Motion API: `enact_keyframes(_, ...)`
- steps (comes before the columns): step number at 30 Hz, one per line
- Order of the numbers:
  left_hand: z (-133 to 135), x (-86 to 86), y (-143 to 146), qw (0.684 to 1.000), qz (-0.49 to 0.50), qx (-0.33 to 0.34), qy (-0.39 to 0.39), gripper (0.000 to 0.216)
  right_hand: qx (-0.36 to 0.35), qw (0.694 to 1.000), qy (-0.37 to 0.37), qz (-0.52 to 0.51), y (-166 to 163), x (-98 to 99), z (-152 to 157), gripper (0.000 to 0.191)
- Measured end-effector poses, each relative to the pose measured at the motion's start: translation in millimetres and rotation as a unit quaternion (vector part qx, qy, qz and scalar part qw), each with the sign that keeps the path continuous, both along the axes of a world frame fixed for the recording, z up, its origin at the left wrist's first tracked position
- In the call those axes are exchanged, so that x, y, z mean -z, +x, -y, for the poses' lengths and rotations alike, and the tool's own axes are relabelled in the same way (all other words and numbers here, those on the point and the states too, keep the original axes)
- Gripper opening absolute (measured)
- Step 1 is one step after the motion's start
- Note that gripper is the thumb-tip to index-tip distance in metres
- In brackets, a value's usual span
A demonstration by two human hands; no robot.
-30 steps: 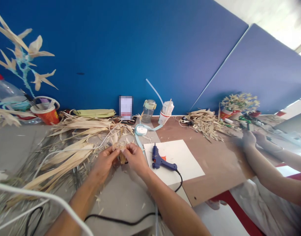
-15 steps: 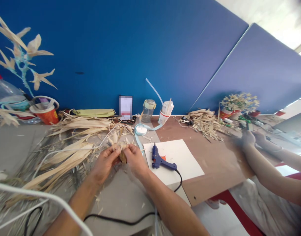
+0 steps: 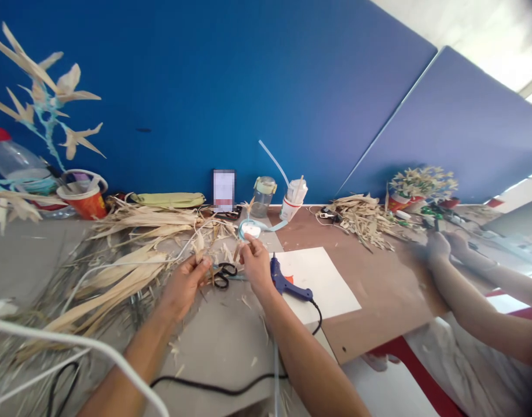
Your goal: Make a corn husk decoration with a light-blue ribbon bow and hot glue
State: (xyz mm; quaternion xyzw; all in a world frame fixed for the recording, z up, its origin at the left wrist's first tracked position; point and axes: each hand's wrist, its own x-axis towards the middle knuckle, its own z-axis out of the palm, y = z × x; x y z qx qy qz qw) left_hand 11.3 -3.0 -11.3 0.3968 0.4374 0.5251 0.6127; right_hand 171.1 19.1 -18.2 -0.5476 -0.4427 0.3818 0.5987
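My left hand [image 3: 186,286] is closed on a piece of dried corn husk [image 3: 199,246], whose pale tip stands up above the fingers. To its right, my right hand [image 3: 256,265] pinches a thin brownish husk strip [image 3: 237,252], apart from the left hand's piece. Between the hands, scissors [image 3: 224,277] with black handles lie on the table; their blades are partly hidden behind my right hand. A blue glue gun [image 3: 292,285] rests on a white sheet [image 3: 330,278], close to my right wrist.
Loose husks [image 3: 131,272] cover the left side. A white cable [image 3: 96,350] crosses the near left. Behind stand a phone [image 3: 223,190], a jar [image 3: 262,197] and a white cup [image 3: 290,207]. At right, another person's arms [image 3: 469,289] reach over the table beside a husk pile [image 3: 363,217].
My hands were together over the husk and have separated. The right one moved up and right with a thin strip, and the scissors between them now show.
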Motion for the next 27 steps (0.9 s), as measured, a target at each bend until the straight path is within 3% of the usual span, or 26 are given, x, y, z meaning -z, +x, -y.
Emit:
enact_keyframes(2, -0.3, 1.8, -0.8, 0.999, -0.034, -0.002, 0.015, 0.031, -0.001, 1.000, -0.007, 0.004, -1.8, -1.8, 2.1, 0.050)
enact_keyframes(5, -1.4, 3.9, -2.0, 0.994, -0.101, 0.015, 0.034, 0.030, -0.049, 0.998, 0.004, 0.040, -8.0, -8.7, 9.8, 0.032)
enact_keyframes(8, -2.3, 5.3, -1.6, 0.989, -0.134, 0.050, 0.043, 0.029, -0.143, 0.989, -0.018, 0.018, -16.7, -13.3, 18.1, 0.019)
enact_keyframes(10, -2.2, 5.0, -0.5, 0.988, -0.135, 0.064, 0.040, 0.028, -0.166, 0.985, -0.041, -0.004, -21.0, -12.9, 21.0, 0.015)
enact_keyframes(20, 4.5, -11.4, 2.7, 0.985, -0.124, 0.118, -0.017, 0.032, -0.116, 0.985, -0.067, -0.105, -16.6, -8.2, 13.9, 0.017)
enact_keyframes(27, 1.6, -5.5, -0.8, 0.994, -0.091, 0.050, -0.027, 0.033, -0.099, 0.982, -0.078, -0.138, -17.2, -9.7, 12.2, 0.021)
